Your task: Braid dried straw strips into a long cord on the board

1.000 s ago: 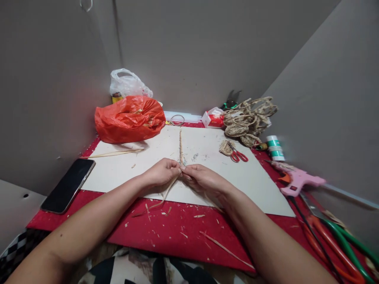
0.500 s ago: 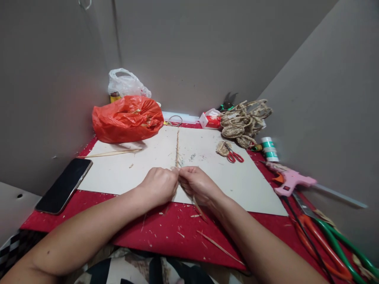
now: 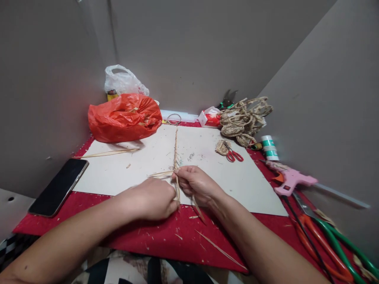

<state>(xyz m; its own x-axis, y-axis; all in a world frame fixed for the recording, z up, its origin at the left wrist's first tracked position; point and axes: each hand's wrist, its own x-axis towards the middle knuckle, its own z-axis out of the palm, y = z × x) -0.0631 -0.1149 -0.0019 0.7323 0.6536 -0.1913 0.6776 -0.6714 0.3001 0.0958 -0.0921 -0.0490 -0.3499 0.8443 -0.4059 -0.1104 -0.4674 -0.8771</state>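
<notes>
A thin braid of dry straw-coloured fibre (image 3: 175,146) runs away from me over the pale board (image 3: 204,185). At its near end, my right hand (image 3: 197,182) pinches the strands between thumb and fingertips, and one loose strand hangs below that palm. Closer to me, my left hand (image 3: 158,198) is closed around a strand (image 3: 178,187) that comes down from the braid's end. Another fibre strand (image 3: 161,174) sticks out leftward from the pinch, above my left knuckles. The fingers of the left hand are partly hidden by its back.
Left lie a red plastic bag (image 3: 124,118) and a phone (image 3: 59,187). Red-handled scissors (image 3: 233,155), a coiled rope bundle (image 3: 244,120), a pink glue gun (image 3: 291,179) and large green-and-orange-handled shears (image 3: 322,240) lie right. Fibre scraps dot the red cloth (image 3: 166,240).
My left hand has moved toward me and away from the right hand, drawing a strand down. A strand now shows pointing left. The right hand stays at the braid's end.
</notes>
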